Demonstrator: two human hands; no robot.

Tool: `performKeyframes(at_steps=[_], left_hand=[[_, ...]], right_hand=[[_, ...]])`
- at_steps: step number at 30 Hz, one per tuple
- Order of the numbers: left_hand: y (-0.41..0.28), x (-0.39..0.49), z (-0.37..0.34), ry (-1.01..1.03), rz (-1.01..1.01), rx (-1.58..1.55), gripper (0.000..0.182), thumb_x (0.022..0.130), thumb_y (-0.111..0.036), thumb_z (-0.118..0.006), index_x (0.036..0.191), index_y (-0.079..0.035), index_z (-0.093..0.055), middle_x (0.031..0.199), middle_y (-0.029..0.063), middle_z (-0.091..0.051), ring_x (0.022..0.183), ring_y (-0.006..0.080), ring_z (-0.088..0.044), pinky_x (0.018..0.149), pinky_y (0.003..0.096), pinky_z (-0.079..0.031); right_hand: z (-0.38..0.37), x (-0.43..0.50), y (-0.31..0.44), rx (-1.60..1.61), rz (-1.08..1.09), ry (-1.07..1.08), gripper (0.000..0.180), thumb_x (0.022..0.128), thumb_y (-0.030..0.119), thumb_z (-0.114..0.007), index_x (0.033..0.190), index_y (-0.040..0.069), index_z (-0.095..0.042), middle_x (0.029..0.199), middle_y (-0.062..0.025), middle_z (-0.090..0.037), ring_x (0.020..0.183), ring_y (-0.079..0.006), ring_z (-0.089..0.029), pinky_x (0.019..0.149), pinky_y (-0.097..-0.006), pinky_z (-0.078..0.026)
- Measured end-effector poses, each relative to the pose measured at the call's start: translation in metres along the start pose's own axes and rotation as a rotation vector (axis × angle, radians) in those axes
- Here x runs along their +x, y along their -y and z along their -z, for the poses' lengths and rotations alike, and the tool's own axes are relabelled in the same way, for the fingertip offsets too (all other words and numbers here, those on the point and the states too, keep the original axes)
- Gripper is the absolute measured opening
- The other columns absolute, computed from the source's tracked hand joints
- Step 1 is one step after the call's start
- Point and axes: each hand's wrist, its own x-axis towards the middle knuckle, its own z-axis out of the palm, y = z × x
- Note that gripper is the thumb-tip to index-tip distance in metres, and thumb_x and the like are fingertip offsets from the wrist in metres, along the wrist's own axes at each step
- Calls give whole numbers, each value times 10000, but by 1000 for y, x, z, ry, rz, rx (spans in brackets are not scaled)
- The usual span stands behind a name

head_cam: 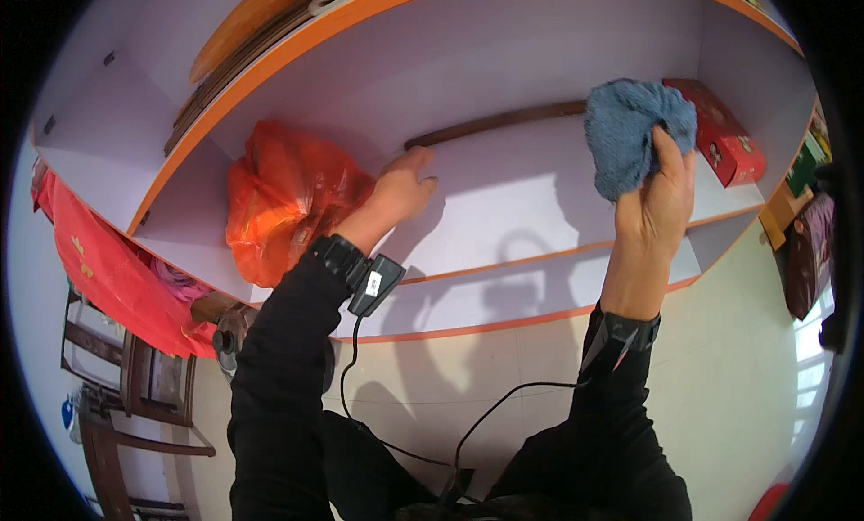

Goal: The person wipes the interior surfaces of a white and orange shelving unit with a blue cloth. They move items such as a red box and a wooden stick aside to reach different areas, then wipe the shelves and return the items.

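My right hand point(658, 190) grips a crumpled blue terry cloth point(624, 133), lifted in front of the right part of the shelf. My left hand point(405, 187) is over the shelf board point(499, 190), thumb and fingers apart with nothing visible between them. Just beyond its fingertips is the left end of a long brown rod point(496, 124), lying along the back panel; whether they touch I cannot tell. The rod's right end is hidden behind the cloth. A red translucent plastic bag point(290, 197) stands left of my left hand, partly behind the wrist.
A red patterned box point(725, 140) lies at the shelf's right end. Orange edging point(270, 59) borders the upper shelf, where flat brown sheets point(233, 69) lean. Cables point(347, 379) hang from my wrist devices. Red fabric point(108, 264) and dark wooden furniture point(155, 379) are at left.
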Motion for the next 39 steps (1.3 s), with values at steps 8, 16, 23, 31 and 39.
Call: performKeyframes(at_steps=[8,16,23,31,39], left_hand=[[-11,83,-31,2,-115,357,445,797,-92,-576,1235,-19,-535,1237,195,-573,1130,366,-543,963,414,-437],[4,113,-52,69,16,554,426,801,-77,-546,1223,-18,-551,1189,212,-591,1123,376,-540,959,437,-433],[16,124,-58,28,-37,701,391,835,-84,-520,1224,-54,-550,1100,212,-592,1058,385,-548,927,455,-446],[9,125,-65,65,-61,615,338,840,-100,-550,1174,-59,-578,1162,232,-522,1047,427,-529,879,477,-458],[-17,108,-55,57,-110,545,289,851,-101,-547,1137,-57,-560,1099,208,-552,1022,420,-538,869,479,-455]], right_hand=[[40,23,45,-43,128,-116,336,920,37,-502,1251,-16,-484,1164,-138,-575,1058,-246,-598,925,-337,-512],[87,42,78,46,141,-279,456,961,94,-404,1401,17,-312,1315,-198,-496,1151,-338,-562,927,-469,-523],[123,45,85,151,150,-345,452,979,148,-405,1399,6,-315,1317,-213,-497,1164,-352,-554,920,-478,-525],[114,40,94,89,176,-297,441,974,138,-407,1391,13,-334,1299,-204,-513,1141,-354,-568,890,-490,-543],[95,35,115,96,243,-153,428,948,66,-420,1370,12,-368,1279,-195,-517,1136,-348,-569,880,-487,-551]])
